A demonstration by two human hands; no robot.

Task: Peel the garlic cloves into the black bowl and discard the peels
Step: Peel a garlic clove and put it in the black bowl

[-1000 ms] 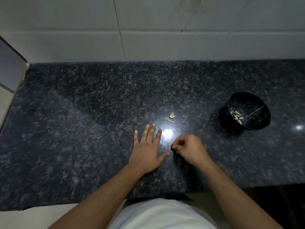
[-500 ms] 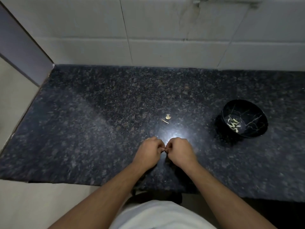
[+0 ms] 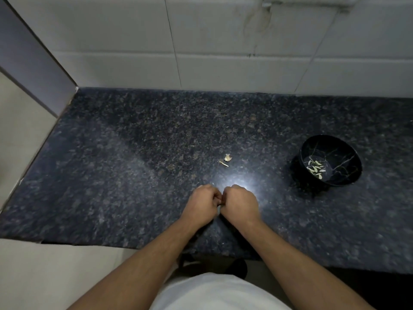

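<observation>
I see my left hand [image 3: 201, 203] and right hand [image 3: 240, 203] curled together over the bench [image 3: 134, 175], pinching something tiny I can't make out; black bowl [image 3: 330, 163] sits well right.

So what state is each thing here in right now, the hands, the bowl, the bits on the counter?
Left hand: fingers curled, meeting the right; what it pinches is hidden.
Right hand: likewise.
Black bowl: upright, a few pale cloves inside.
Peel scraps: loose on the counter, beyond the hands.

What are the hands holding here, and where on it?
Both the left hand and right hand pinch something tiny between their fingertips; it is too hidden to identify.
</observation>
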